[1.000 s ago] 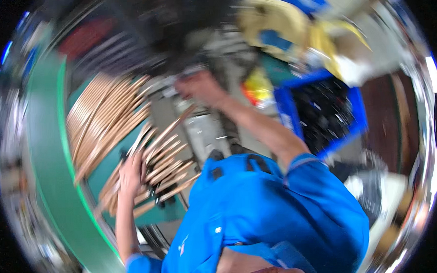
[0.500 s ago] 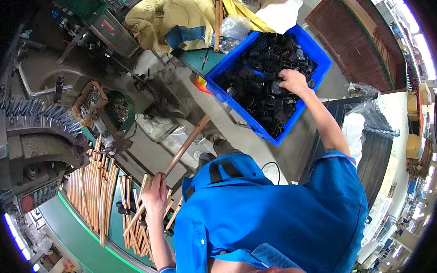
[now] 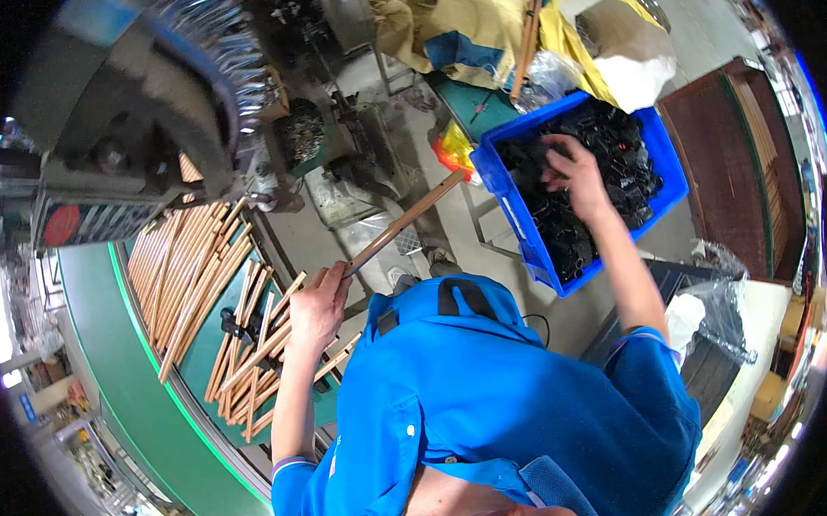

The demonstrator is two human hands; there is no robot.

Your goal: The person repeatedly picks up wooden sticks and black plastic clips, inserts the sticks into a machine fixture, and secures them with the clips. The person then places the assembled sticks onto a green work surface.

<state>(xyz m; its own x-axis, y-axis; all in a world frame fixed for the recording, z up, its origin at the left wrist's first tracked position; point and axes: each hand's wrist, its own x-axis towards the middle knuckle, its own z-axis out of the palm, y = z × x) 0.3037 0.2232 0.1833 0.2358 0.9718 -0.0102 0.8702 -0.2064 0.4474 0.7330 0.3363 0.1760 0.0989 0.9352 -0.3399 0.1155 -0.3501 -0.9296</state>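
Okay, your right hand [image 3: 578, 179] has just shifted across the heap of small black, plastic-looking parts [image 3: 623, 143] toward the left side of the rectangular blue plastic bin [image 3: 523, 230]. Half a second ago its fingers are curled down onto the parts; now they're spread, partly bent and a bit blurred, with nothing clearly in them, so no part looks secured yet. Your left hand [image 3: 319, 308] is unchanged: fingers wrapped firmly round a slim, straight copper-brown tube [image 3: 407, 219], upper end slanting toward the bin; can't tell how far it runs behind the hand. More copper-brown tubes [image 3: 188, 282] lie on the green-topped bench [image 3: 194, 367], beside that hand.
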